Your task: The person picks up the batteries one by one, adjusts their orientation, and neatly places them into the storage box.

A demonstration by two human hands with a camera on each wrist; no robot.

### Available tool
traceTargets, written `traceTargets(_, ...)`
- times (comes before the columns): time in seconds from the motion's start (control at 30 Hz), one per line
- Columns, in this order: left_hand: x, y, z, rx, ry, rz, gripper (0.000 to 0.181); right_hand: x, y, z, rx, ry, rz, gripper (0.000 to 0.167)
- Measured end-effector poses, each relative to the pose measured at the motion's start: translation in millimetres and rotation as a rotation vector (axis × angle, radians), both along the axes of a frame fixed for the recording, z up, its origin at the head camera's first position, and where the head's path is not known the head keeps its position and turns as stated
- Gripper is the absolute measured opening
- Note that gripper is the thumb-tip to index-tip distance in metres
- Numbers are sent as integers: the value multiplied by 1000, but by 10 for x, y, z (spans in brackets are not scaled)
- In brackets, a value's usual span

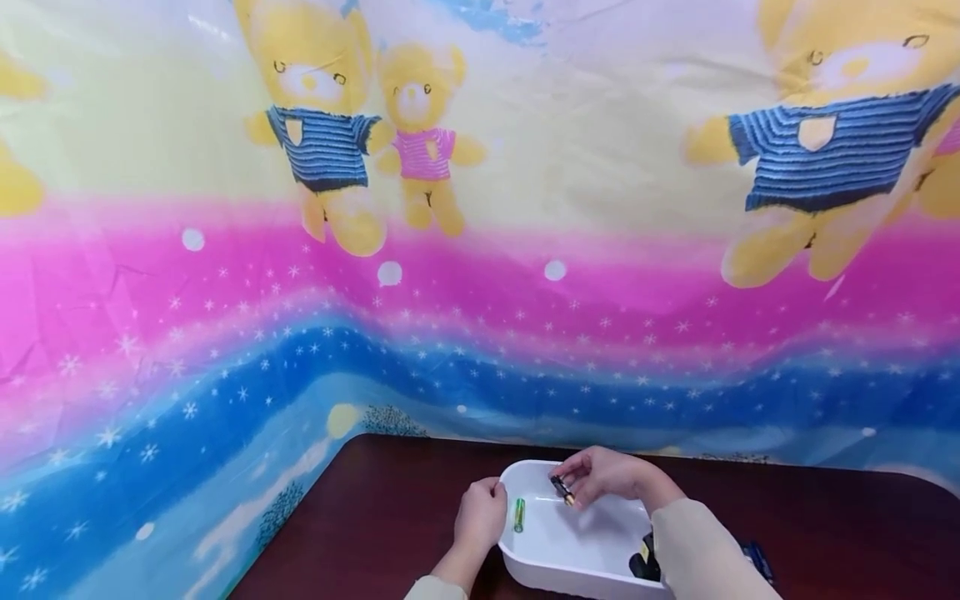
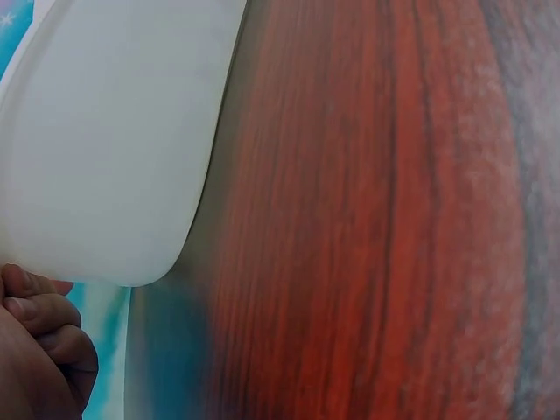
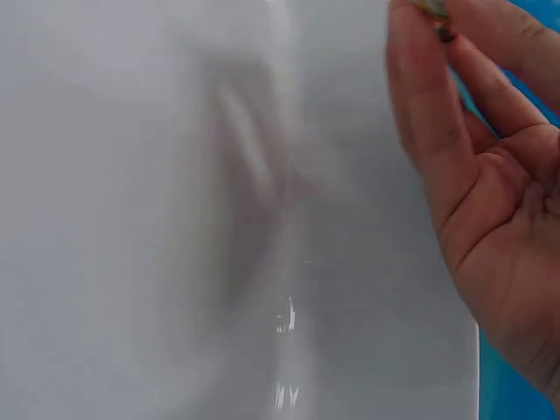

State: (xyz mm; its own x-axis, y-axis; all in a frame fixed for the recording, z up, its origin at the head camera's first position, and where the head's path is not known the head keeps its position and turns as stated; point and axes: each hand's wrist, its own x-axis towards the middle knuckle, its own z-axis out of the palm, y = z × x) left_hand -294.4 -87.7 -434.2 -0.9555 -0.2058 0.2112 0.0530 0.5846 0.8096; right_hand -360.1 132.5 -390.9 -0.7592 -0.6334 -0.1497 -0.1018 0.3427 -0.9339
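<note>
A white plastic tub (image 1: 573, 546) with rounded corners stands on the table. At its left rim my left hand (image 1: 480, 515) grips the edge; the left wrist view shows the curled fingers (image 2: 66, 346) against the tub's outer corner. Over the tub's far part, my right hand (image 1: 609, 477) pinches a black battery with a gold end (image 1: 562, 490) between thumb and fingers. In the right wrist view only one end of that battery (image 3: 435, 10) shows at the top edge. A green battery (image 1: 519, 515) lies inside the tub by the left wall.
Black objects (image 1: 645, 560) sit in the tub's near right corner, partly hidden by the right sleeve (image 1: 708, 550). A dark blue object (image 1: 759, 560) lies on the dark red-brown table (image 1: 382, 500) to the right. A printed bear curtain (image 1: 480, 333) hangs behind the table.
</note>
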Motion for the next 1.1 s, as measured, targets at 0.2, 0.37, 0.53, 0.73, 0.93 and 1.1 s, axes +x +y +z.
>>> traceTargets(0.2, -20, 17, 22, -4, 5, -1, 26, -15, -59, -22, 8, 21, 46, 54)
traceTargets(0.37, -29, 42, 34, 4, 5, -9, 26, -18, -119, -60, 26, 63, 62, 51)
traceTargets(0.53, -19, 57, 44, 17, -8, -8, 26, -6, -240, -117, 64, 72, 50, 45)
traceTargets(0.73, 13, 59, 46, 17, -14, -14, 26, 12, -364, -215, 160, 129, 58, 39)
traceTargets(0.93, 17, 47, 28, 30, -13, -11, 26, 14, -429, -274, 247, 246, 68, 40)
traceTargets(1.1, 20, 35, 6, 25, -12, -5, 24, 13, -515, -304, 316, 376, 98, 41)
